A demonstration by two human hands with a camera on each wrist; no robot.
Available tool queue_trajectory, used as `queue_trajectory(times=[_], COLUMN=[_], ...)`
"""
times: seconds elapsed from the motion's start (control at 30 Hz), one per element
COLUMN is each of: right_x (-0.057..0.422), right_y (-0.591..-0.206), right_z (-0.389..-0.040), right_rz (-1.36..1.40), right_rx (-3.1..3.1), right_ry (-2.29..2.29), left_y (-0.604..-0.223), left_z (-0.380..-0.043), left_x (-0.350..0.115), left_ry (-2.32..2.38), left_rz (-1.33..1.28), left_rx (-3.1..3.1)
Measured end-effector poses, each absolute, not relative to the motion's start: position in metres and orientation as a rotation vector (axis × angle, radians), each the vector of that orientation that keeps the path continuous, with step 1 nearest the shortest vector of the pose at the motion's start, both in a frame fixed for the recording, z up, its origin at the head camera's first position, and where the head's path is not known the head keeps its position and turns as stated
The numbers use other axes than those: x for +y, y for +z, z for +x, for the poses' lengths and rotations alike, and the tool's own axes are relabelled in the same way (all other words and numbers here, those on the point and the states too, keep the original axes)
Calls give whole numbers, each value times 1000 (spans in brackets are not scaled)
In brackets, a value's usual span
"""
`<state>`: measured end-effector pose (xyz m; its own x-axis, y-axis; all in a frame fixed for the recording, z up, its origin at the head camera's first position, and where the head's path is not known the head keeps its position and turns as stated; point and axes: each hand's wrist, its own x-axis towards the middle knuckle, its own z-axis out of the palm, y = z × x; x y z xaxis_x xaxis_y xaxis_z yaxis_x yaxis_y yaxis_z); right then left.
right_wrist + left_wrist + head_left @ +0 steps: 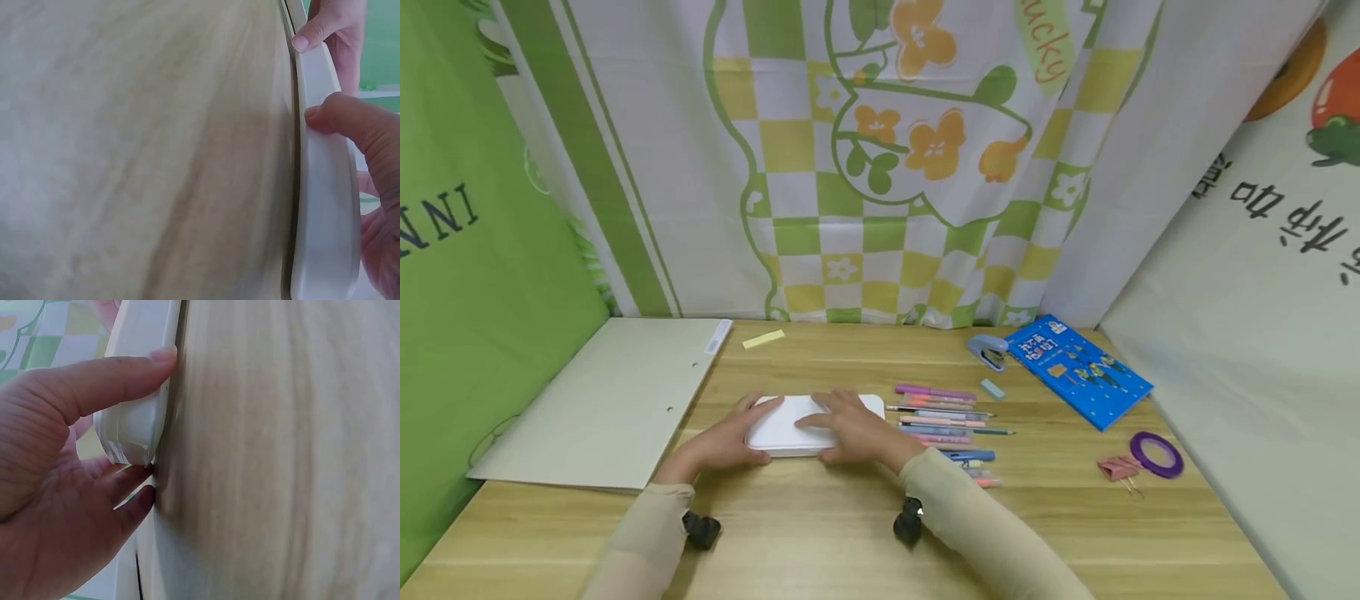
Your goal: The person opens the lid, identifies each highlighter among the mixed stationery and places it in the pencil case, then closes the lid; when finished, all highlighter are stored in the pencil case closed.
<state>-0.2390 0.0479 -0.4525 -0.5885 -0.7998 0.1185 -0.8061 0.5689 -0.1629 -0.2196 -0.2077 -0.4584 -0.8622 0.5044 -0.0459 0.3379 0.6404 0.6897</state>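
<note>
A white rectangular pencil case with rounded corners lies lid side up on the wooden table, between both hands. My left hand grips its left end, the thumb along the near side and the fingers round the far side. With the thumb on the near side and the fingers spread over the top, my right hand holds the right part. In the left wrist view the pencil case's end corner shows beside the thumb. The right wrist view shows its smooth near side. What is inside is hidden.
Several pens and pencils lie in a row right of the case. Beyond are a small eraser, a stapler and a blue book. A pink binder clip and purple tape roll lie right; a cream board left.
</note>
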Motion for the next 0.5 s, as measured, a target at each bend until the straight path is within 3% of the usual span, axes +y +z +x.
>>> queue_trajectory(times=[0.5], right_x=[52], right_y=[-456], right_z=[-244], right_rz=[1439], right_rx=[-2679], right_ry=[484], left_y=[-461], left_z=[-221], left_x=[-215], left_ry=[1039], left_rz=[738], left_rx=[2612])
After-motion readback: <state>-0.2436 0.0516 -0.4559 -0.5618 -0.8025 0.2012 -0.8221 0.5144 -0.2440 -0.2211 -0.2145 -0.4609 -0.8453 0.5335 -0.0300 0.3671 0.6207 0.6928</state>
